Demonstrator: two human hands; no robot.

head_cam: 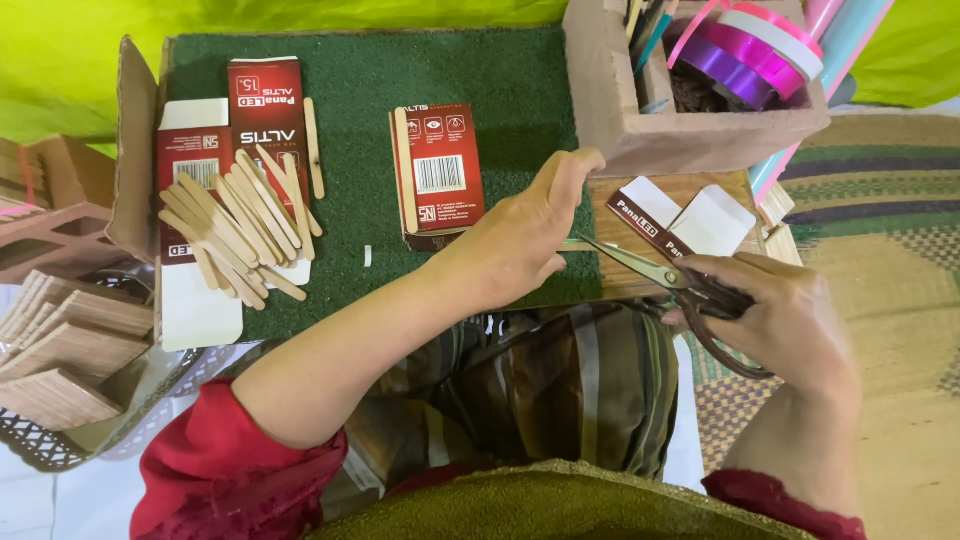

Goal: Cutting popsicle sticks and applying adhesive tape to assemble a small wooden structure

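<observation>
On the near edge of a green felt board (480, 100), a person in red sleeves works with both hands over a striped lap. The right hand (790, 320) grips a pair of scissors (655, 272) through the handles, blades parted and pointing left toward the board. The left hand (525, 235) is closed in a pinch on a thin wooden stick (580, 245), which pokes out just at the blade tips; how much of the stick lies hidden in the hand cannot be told. In the middle of the board, just left of that hand, lies a dark red carton (445, 175) with another stick laid along its left edge. At the board's left end a loose heap of flat wooden sticks (240, 225) rests on flattened red and white cartons (265, 100). Beyond the board's right end stands a brown open box (640, 130) holding rolls of pink and purple ribbon (750, 50), with a folded red and white carton (680, 220) beside the scissors. Left of the board, stacked wooden squares (70, 340) sit in a wire basket.
</observation>
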